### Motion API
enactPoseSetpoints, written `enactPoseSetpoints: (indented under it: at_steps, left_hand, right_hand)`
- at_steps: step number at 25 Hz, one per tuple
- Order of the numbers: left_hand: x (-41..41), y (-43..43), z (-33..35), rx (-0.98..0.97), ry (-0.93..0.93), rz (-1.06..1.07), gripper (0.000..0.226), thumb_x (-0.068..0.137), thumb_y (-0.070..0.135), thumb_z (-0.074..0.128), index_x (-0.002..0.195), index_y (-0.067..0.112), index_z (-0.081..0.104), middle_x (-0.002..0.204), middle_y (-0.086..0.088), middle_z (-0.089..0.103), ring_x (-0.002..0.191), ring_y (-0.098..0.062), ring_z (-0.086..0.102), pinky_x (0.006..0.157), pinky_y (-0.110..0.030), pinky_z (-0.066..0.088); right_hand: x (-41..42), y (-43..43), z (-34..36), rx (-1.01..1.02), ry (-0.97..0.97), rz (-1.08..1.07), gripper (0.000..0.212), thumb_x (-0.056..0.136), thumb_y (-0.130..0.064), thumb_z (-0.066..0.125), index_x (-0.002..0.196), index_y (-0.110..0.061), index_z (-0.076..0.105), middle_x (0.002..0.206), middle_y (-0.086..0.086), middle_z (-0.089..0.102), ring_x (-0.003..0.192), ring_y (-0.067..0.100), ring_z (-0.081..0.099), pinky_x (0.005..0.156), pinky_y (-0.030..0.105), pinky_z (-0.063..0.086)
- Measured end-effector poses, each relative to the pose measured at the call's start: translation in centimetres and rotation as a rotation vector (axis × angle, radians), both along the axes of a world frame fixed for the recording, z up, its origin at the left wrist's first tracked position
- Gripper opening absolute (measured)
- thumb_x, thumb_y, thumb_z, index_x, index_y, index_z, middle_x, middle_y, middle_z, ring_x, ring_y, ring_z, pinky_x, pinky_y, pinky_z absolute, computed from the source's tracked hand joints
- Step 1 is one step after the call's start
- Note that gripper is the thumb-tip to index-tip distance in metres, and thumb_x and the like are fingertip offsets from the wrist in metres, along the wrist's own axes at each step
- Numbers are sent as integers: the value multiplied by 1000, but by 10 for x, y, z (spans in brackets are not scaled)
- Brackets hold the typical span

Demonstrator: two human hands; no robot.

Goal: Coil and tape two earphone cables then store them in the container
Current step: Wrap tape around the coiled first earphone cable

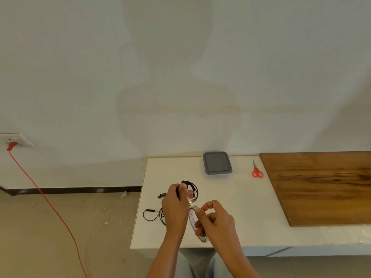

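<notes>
Well, I'd say this job is only partly done. The left hand has its fingers curled tight around the first earphone cable, which is wound into a small black bundle just above the white table. The right hand grips the tape roll right beside the bundle. A shiny strip of tape runs from the roll up to the bundle, so the first one looks like it is being taped now. The second earphone cable lies loose on the table by the left wrist, not wound up yet. The container sits closed near the back edge, well apart from the hands. The red scissors lie near it, untouched. Left to do, I think: cut the tape, wind and tape the other one, then open the container and put both in.
</notes>
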State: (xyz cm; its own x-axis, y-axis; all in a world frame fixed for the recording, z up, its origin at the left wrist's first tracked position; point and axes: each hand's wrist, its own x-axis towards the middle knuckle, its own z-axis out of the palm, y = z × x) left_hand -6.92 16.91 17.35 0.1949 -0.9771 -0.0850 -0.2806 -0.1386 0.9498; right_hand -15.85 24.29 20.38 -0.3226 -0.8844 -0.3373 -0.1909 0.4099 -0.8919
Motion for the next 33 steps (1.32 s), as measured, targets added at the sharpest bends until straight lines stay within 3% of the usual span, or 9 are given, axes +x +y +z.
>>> enactPoseSetpoints:
  at_steps: [4, 9, 12, 17, 21, 25, 27, 30, 33]
  left_hand:
    - [-12, -5, -29, -12, -194, 34, 21, 101, 31, 42, 95, 16, 56, 76, 12, 65, 72, -5, 63, 60, -21, 49]
    - [-16, -16, -64, -41, -219, -47, 11, 96, 32, 50, 89, 24, 55, 86, 2, 67, 83, -14, 57, 66, -23, 44]
    - [-17, -17, -81, -65, -322, -28, 26, 93, 45, 44, 92, 23, 58, 83, 5, 68, 79, -17, 53, 72, -39, 48]
    - [-24, -12, -91, -13, -167, -23, 37, 90, 51, 35, 93, 21, 55, 77, 9, 68, 59, -9, 57, 52, -21, 42]
    - [-30, -10, -101, 108, -50, -25, 23, 99, 36, 39, 94, 18, 52, 87, 15, 67, 61, -5, 70, 53, -30, 52]
    - [-34, -14, -110, 130, 33, -16, 20, 102, 26, 38, 94, 12, 51, 94, 17, 67, 52, -9, 68, 48, -17, 48]
    - [-34, -18, -113, 92, 51, -28, 20, 101, 28, 40, 94, 16, 53, 85, 13, 69, 48, -11, 60, 48, -29, 50]
    - [-36, -29, -110, 41, 111, -39, 21, 101, 24, 40, 99, 10, 56, 79, -2, 68, 47, -6, 53, 46, -21, 47]
    - [-40, -43, -101, -40, 132, -45, 21, 100, 22, 39, 100, 8, 55, 79, -2, 68, 49, -7, 54, 47, -17, 45]
  right_hand:
    - [-3, -7, -18, 45, -27, 28, 15, 92, -27, 60, 93, -14, 53, 70, 3, 70, 53, 12, 68, 59, 23, 58]
    - [-11, -12, -42, 54, 5, 40, 12, 91, -25, 61, 89, -24, 50, 70, 0, 72, 58, 11, 70, 65, 27, 58]
    - [-16, -15, -53, 67, 19, 34, 13, 91, -23, 61, 90, -26, 48, 69, -3, 71, 59, 9, 70, 63, 25, 58]
    - [-21, -19, -72, 81, 41, 49, 17, 91, -24, 63, 88, -30, 47, 65, -4, 69, 57, 6, 69, 63, 19, 56]
    - [-23, -22, -88, 104, 4, 77, 15, 91, -20, 63, 94, -24, 49, 69, -4, 69, 60, 7, 70, 64, 20, 58]
    - [-28, -20, -93, 102, -19, 175, 16, 89, -25, 65, 97, -23, 51, 76, -10, 69, 74, 6, 69, 73, 22, 58]
    - [-46, -27, -94, 71, -9, 154, 19, 86, -23, 69, 97, -17, 55, 73, -17, 69, 75, -4, 65, 71, 12, 51]
    - [-105, -63, -111, -2, 125, -27, 20, 84, -26, 71, 94, -14, 60, 81, -10, 70, 81, 0, 63, 73, 16, 45]
    - [-180, -112, -154, -18, 438, -167, 33, 86, -29, 69, 109, -7, 58, 109, 9, 63, 102, 24, 58, 86, 33, 45]
